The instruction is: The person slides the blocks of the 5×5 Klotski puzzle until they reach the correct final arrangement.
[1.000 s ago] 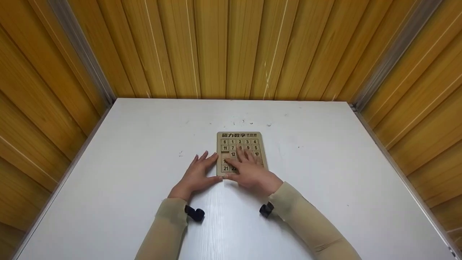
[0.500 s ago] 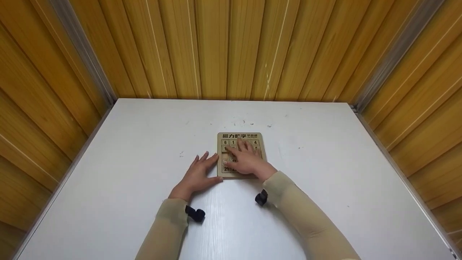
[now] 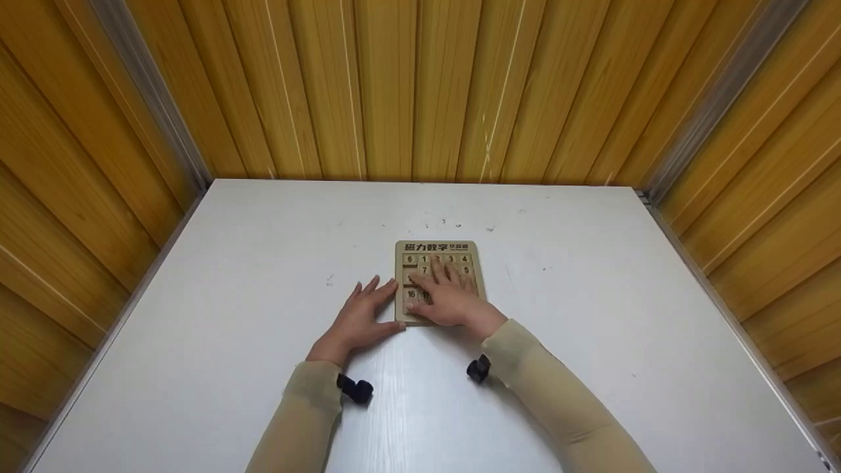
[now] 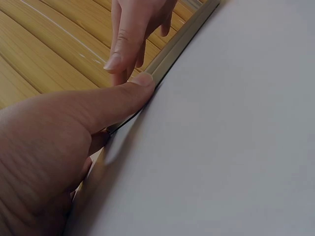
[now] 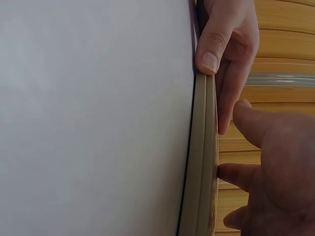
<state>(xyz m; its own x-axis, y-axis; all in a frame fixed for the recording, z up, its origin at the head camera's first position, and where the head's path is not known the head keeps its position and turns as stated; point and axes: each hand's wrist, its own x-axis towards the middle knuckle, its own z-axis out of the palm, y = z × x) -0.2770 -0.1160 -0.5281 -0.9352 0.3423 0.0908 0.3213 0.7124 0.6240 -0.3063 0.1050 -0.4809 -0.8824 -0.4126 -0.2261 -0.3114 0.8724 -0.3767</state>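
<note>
On the white table lies a wooden number slide puzzle [image 3: 399,302], its square tiles printed with black numbers and a line of dark characters across its top. My left hand [image 3: 355,322] steadies its near left corner, the thumb against the near edge and straight fingers along the left side. Over the tiles spreads my right hand [image 3: 453,302]. Its index fingertip touches a tile in the left column, between the 6 tile [image 3: 410,259] and the 16 tile [image 3: 411,294]. The thumb lies over the lower left tiles. Many other tiles are hidden under this hand.
The white table [image 3: 263,249] extends around the puzzle, with small dark marks beyond it. Yellow wood-look panels [image 3: 381,92] rise behind and at both sides, with grey metal posts at the corners. Each wrist carries a black camera [image 3: 355,389].
My right hand moved up the puzzle, then slightly back toward me. The left-column tile under its index finger slid down, leaving a gap below the 6 tile. My left hand stayed still.
</note>
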